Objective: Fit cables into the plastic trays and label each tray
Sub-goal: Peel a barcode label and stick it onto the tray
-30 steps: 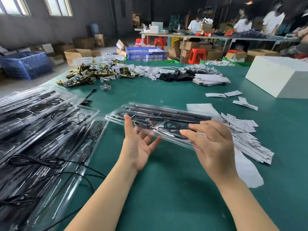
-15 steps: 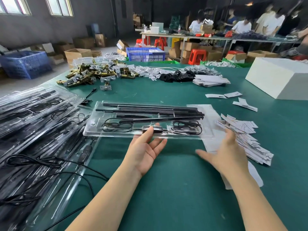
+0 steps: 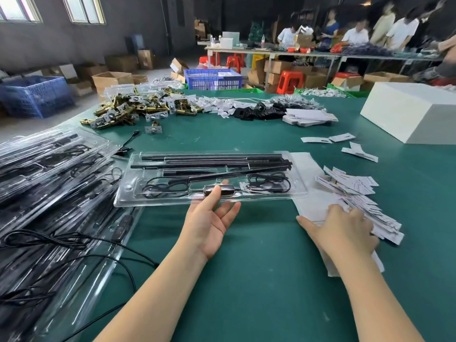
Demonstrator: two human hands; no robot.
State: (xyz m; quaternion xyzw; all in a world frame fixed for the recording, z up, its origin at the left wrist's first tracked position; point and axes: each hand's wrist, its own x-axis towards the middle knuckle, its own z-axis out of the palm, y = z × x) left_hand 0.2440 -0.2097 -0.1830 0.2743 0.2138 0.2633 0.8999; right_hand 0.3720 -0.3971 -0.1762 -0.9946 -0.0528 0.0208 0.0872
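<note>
A clear plastic tray [image 3: 138, 191] holding black rods and coiled black cables lies flat on the green table [image 3: 259, 292], slightly raised at its near edge. My left hand [image 3: 209, 223] is palm up under that near edge, thumb on top by the black controller, fingers straight. My right hand [image 3: 343, 230] rests palm down, fingers spread, on a white sheet [image 3: 311, 206] beside a pile of white paper labels [image 3: 355, 191]. No label is pinched that I can see.
Stacked filled trays [image 3: 49, 169] and loose black cables [image 3: 49, 240] crowd the left. Brass lock parts [image 3: 128, 109], black pieces and white cards lie at the far side. A white box [image 3: 409, 109] stands far right. People work at a distant table.
The tray came down from a tilted two-handed hold to lie flat. My right hand left it and moved right onto the white sheet by the labels. My left hand stayed under the near edge.
</note>
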